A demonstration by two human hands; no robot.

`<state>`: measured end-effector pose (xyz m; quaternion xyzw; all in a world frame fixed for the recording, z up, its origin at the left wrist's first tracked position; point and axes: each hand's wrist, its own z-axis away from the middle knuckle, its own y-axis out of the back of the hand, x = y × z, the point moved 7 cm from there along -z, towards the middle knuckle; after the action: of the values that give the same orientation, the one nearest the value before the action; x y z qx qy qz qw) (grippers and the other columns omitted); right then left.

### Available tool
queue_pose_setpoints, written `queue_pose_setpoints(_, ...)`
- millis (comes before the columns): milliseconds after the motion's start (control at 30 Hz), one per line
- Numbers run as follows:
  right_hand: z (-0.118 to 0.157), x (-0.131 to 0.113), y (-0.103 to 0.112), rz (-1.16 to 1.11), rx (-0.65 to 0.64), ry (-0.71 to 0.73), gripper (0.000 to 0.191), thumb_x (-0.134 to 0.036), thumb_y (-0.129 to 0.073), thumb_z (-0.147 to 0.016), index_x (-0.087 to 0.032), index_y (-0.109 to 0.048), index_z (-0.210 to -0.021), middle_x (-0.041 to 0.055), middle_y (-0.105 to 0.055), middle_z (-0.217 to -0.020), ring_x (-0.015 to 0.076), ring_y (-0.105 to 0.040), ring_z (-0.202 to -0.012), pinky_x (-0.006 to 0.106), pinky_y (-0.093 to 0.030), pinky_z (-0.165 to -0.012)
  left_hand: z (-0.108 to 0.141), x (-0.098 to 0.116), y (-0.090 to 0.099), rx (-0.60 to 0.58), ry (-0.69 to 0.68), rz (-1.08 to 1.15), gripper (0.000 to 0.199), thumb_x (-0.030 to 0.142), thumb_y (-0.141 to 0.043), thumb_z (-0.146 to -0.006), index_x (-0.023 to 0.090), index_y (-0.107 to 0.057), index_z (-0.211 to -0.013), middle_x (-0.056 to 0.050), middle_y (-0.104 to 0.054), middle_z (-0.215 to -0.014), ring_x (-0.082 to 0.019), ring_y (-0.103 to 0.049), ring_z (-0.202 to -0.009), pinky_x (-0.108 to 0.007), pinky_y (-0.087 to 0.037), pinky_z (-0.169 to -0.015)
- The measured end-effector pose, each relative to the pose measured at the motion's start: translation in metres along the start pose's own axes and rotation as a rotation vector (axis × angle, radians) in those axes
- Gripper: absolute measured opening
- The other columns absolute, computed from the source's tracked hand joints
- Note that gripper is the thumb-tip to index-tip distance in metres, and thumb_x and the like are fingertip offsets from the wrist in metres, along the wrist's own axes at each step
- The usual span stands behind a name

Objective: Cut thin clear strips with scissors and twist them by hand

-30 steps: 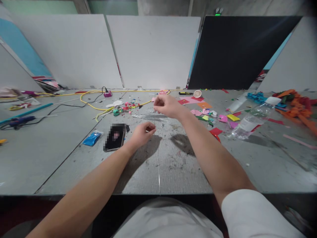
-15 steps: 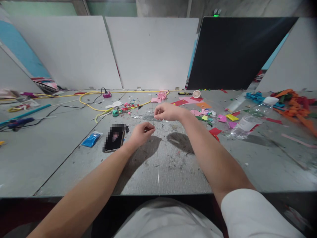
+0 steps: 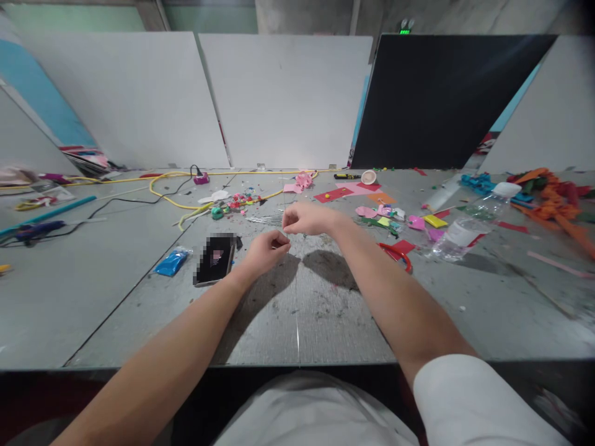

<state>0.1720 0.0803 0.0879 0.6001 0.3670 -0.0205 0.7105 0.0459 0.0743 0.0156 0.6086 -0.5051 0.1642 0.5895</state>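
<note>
A thin wire [image 3: 286, 234] is being held upright over the middle of the tabletop [image 3: 334, 328], pinched low between the closed thumb and fingertips of the left hand [image 3: 266, 253] and, just above, in the similarly closed pinch of the right hand [image 3: 307, 218]. Behind the hands, a spread of thin clear strands [image 3: 264, 219] is seen lying flat, while a phone [image 3: 216, 259] and a blue packet [image 3: 172, 262] are set to the left, and a clear bottle [image 3: 469, 229] is stood well apart to the right.
</note>
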Motion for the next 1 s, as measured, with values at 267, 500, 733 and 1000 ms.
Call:
queue_pose_setpoints(267,-0.008,0.014,-0.009,0.013,-0.051,-0.013,0.007,-0.018,-0.071,-0.083,-0.018,-0.074,-0.090,0.0047,-0.079,-0.095,0.0144,-0.067,-0.079,0.023,-0.046,-0.065,-0.002,-0.005,-0.002,-0.007,-0.008,-0.007,0.014,0.033,-0.069,-0.078,0.020,-0.065,-0.074,-0.001,-0.070,-0.071,-0.015,-0.062,-0.065,-0.026,-0.049,-0.060)
queue_pose_setpoints(500,-0.013,0.020,-0.017,0.032,-0.068,-0.017,0.008,-0.022,-0.075,-0.081,-0.018,-0.076,-0.088,0.0054,-0.080,-0.092,0.0161,-0.070,-0.080,0.023,-0.047,-0.065,-0.001,-0.005,-0.002,-0.002,0.022,0.040,0.015,0.034,-0.070,-0.078,0.020,-0.065,-0.077,-0.001,-0.070,-0.073,-0.016,-0.063,-0.066,-0.028,-0.050,-0.062)
queue_pose_setpoints(733,-0.015,0.024,-0.020,0.081,-0.093,-0.037,0.009,-0.021,-0.077,-0.079,-0.019,-0.078,-0.088,0.0044,-0.079,-0.090,0.0153,-0.069,-0.078,0.023,-0.046,-0.063,0.000,-0.006,-0.002,-0.013,0.034,0.034,0.016,0.034,-0.072,-0.077,0.020,-0.066,-0.077,0.001,-0.068,-0.069,-0.016,-0.061,-0.064,-0.027,-0.049,-0.061)
queue_pose_setpoints(1000,-0.010,0.018,-0.015,0.061,-0.077,-0.005,0.008,-0.024,-0.076,-0.080,-0.019,-0.077,-0.087,0.0043,-0.079,-0.089,0.0156,-0.068,-0.077,0.023,-0.045,-0.062,-0.001,-0.004,-0.001,-0.020,0.020,0.018,0.015,0.033,-0.071,-0.077,0.020,-0.065,-0.075,0.001,-0.068,-0.069,-0.015,-0.060,-0.063,-0.027,-0.048,-0.060)
